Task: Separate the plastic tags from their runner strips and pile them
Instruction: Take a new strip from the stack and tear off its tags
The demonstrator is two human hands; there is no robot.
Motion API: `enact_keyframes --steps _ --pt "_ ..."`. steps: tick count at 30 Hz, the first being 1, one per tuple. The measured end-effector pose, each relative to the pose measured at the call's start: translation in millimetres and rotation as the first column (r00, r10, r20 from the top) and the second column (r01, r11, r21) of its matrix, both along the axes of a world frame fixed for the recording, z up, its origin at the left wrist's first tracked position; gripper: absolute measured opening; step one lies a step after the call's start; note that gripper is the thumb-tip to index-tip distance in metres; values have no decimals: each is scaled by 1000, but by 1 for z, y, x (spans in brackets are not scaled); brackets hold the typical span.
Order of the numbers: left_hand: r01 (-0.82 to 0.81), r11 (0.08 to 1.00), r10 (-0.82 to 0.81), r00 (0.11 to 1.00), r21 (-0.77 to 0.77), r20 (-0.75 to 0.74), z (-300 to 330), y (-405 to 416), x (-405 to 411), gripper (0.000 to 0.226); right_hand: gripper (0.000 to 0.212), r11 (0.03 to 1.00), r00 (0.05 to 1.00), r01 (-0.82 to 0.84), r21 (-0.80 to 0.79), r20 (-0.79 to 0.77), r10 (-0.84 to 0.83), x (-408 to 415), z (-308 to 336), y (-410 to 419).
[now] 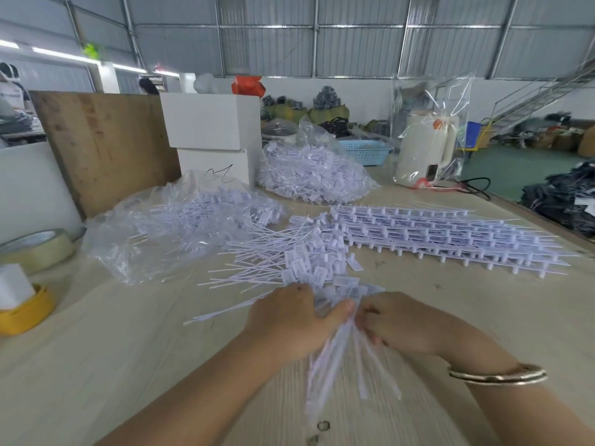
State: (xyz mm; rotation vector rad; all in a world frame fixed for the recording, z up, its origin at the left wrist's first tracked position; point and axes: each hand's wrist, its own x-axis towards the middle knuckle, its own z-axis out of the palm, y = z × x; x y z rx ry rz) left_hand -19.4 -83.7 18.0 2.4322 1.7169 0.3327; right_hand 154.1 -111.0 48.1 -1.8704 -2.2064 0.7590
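My left hand (pixel 286 320) and my right hand (pixel 405 323) meet near the table's front, both gripping one strip of white plastic tags (pixel 338 358). Its thin tails hang blurred toward me, and its flat heads poke out above my fingers. Just beyond my hands lies a loose pile of separated tags (pixel 296 255), tails pointing left. To the right, a neat stack of tag strips still on their runners (pixel 444 236) lies flat on the table.
Two clear bags of tags sit behind, one at the left (pixel 180 220) and one further back (pixel 315 175). White boxes (pixel 212 136), a wooden board (pixel 103 146), tape rolls (pixel 35 249), a bagged kettle (pixel 428 146) and a blue basket (pixel 367 151) stand around.
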Motion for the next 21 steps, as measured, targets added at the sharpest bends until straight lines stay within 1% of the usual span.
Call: enact_keyframes --steps 2,4,7,10,13,15,17,19,21 --pt "-6 1000 6 1000 -5 21 -1 0 3 81 21 998 997 -52 26 -59 54 -9 -3 0" --pt "-4 1000 4 1000 -15 23 0 1 3 67 21 997 987 -63 45 -145 69 -15 -8 2" --pt "14 999 -16 999 -30 -36 1 3 -1 56 38 994 971 -40 102 -231 62 -16 -18 6" --pt "17 1000 -18 996 -16 -82 2 4 -3 42 44 989 944 1 146 -326 47 -14 -25 11" --pt "61 998 -55 980 26 -192 6 6 -5 32 51 954 908 127 271 -420 -1 -5 -27 21" --pt "92 995 -82 967 32 -240 5 6 -6 39 52 906 870 245 345 -490 -48 5 -27 28" --pt "99 994 -82 964 55 -252 1 6 -7 41 50 858 817 353 374 -570 -88 17 -29 35" --pt "112 988 -81 964 110 -255 2 7 -9 40 49 808 759 448 383 -640 -118 23 -32 40" --pt "126 979 -90 973 161 -213 9 10 -12 42 47 769 722 496 403 -684 -107 24 -33 43"
